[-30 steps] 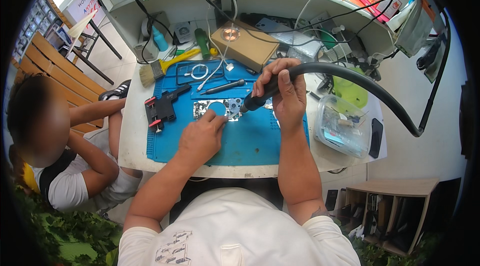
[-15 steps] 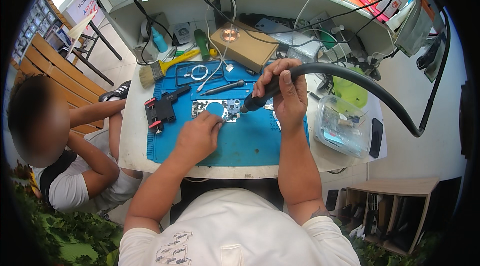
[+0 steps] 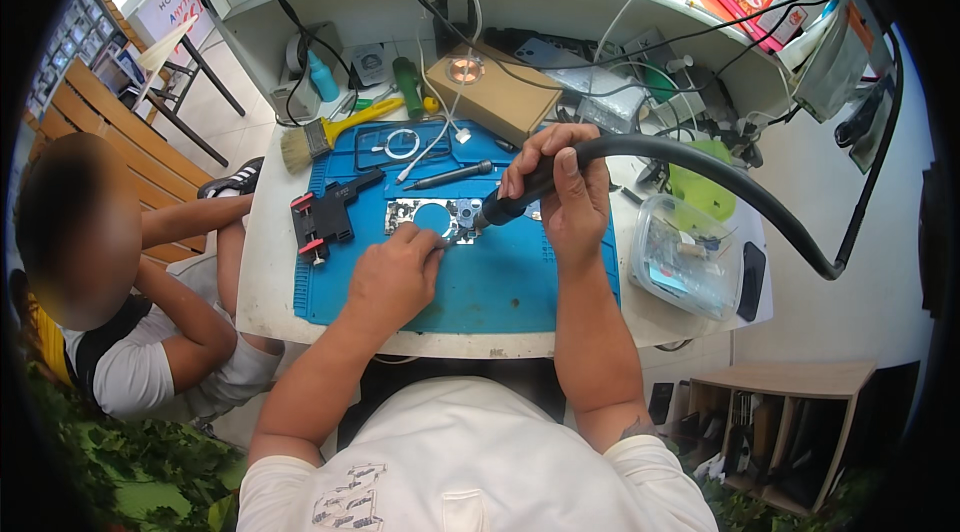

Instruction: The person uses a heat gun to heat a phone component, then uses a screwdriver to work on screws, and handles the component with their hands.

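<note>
My right hand [image 3: 568, 194] is wrapped round the black handle of a hot-air gun [image 3: 522, 195], with its thick black hose arching off to the right. The nozzle points down and left, close over a grey-blue camera-like part at the right of a pale phone circuit board [image 3: 405, 216]. That board lies on a blue silicone work mat [image 3: 480, 297], a large round opening in its middle. At the board's lower edge my left hand [image 3: 388, 275] is closed in a pinch. Something thin may be between its fingertips, too small to make out.
A black clamp holder [image 3: 325, 217], a black pen-shaped tool [image 3: 447, 175] and a yellow-handled brush [image 3: 320, 140] lie left of and behind the board. A cardboard box [image 3: 490, 97] sits behind; a clear plastic tub [image 3: 688, 257] stands right. Another person [image 3: 165, 332] sits at left.
My right hand has brought the hot-air nozzle slightly left, closer over the camera-like part. My left hand stays pinched at the board's edge. The whole view has shifted a little.
</note>
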A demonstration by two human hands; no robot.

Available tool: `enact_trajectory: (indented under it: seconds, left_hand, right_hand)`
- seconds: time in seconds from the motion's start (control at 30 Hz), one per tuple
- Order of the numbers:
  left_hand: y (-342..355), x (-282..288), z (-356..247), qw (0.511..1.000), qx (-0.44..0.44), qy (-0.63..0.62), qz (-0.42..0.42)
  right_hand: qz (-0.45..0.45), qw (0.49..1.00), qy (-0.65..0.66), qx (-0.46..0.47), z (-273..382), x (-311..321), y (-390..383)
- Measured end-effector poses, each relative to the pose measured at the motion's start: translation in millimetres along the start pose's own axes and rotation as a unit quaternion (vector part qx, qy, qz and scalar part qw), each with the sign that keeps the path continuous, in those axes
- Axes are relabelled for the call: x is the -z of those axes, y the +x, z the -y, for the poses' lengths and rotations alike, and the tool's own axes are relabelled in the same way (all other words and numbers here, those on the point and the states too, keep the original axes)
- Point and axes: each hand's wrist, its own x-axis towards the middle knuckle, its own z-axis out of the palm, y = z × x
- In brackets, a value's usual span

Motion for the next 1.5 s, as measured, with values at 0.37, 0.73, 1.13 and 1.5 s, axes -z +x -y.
enact_trajectory:
  seconds: [0.37,0.73,1.13,1.5]
  left_hand:
    - [-1.3,-1.7,2.3,1.0,-0.013,0.017,-0.011]
    - [-2.2,-3.4,-1.2,1.0,0.0,0.02,-0.008]
    - [-5.7,-9.0,-3.4,1.0,0.017,-0.003,-0.011]
    - [-5.7,-13.0,-5.6,0.999,0.022,0.002,-0.025]
  right_hand:
    - [-0.004,1.0,-0.009,0.005,0.9,-1.8,-0.1]
    - [-0.004,1.0,-0.003,0.008,-0.2,-1.2,0.0]
    - [-0.001,1.0,-0.004,0.007,-0.5,-0.6,0.4]
    - [0.003,1.0,-0.01,0.01,-1.0,-1.1,0.2]
